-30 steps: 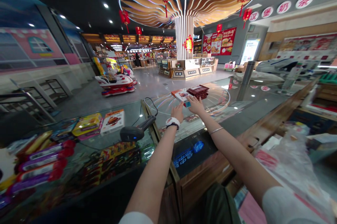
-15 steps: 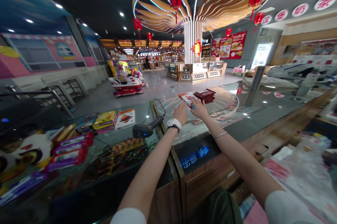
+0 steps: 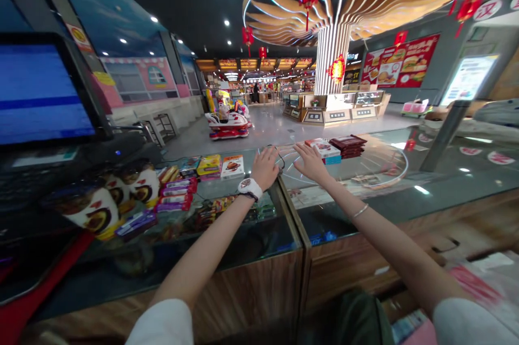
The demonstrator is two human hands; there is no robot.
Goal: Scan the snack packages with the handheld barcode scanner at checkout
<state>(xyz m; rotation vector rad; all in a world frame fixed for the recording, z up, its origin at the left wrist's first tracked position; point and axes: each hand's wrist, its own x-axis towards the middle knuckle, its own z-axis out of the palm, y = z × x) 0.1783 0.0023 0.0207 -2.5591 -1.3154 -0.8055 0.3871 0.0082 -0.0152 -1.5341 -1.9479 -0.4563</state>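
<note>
My left hand (image 3: 265, 167), with a white watch on the wrist, is over the glass counter beside a black cable (image 3: 283, 160). Its fingers are stretched forward; whatever lies beneath the palm is hidden. My right hand (image 3: 311, 164) is open, fingers apart and holding nothing, just left of a small stack of boxes (image 3: 324, 149), white and orange above blue. Dark red packets (image 3: 348, 146) are piled against the stack's right side. Left of my left hand lie a white box (image 3: 232, 166) and a yellow box (image 3: 209, 165).
Purple and red snack packs (image 3: 176, 193) and patterned cups (image 3: 95, 207) stand on the left counter by a monitor (image 3: 40, 91). A metal post (image 3: 446, 134) rises at the right. A wooden frame edge (image 3: 294, 215) divides the glass tops.
The view has turned left, bringing the monitor in. My right hand has left the boxes. My left hand has moved left, and the black scanner seen beside it before is no longer visible.
</note>
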